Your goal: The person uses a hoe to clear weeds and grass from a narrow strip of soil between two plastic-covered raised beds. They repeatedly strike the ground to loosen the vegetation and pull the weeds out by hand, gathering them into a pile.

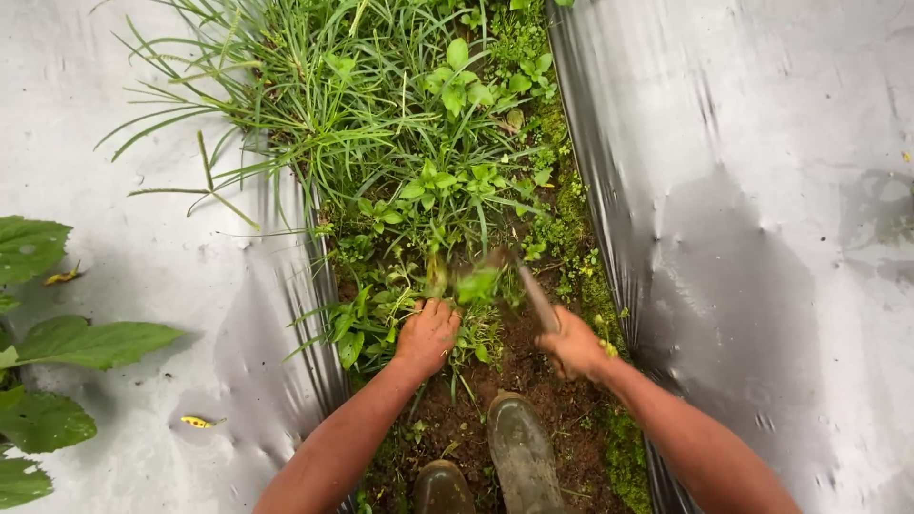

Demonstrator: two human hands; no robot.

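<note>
Green growth: a strip of weeds (419,190) fills the furrow between two sheets of plastic, thick with long grass blades at the top and broad-leaved plants lower down.
Left hand: the left hand (427,335) is closed in a fist around a clump of leafy stems, gripping them low, near the soil; the tops of that clump show blurred just above the knuckles.
Right hand: the right hand (574,345) is wrapped tight around the handle of a tool (533,290).
Tool: a slim handle slanting up and to the left from the right hand; its working end sits blurred among the weeds, just beside the gripped clump, so its shape cannot be told.
Soil: bare brown soil (519,366) lies between the two hands and down toward the feet, with scraps of green on it.
Boots: two muddy rubber boots (519,447) stand on the soil at the bottom, the right one further forward.
Plastic sheets: silvery-grey plastic (762,238) covers the raised ground on both sides of the furrow, creased and speckled with dirt.
Leafy plant: a plant (57,343) with big green leaves grows at the far left edge, well apart from the hands.
Moss: a green mossy band (581,228) runs along the foot of the right-hand sheet.
</note>
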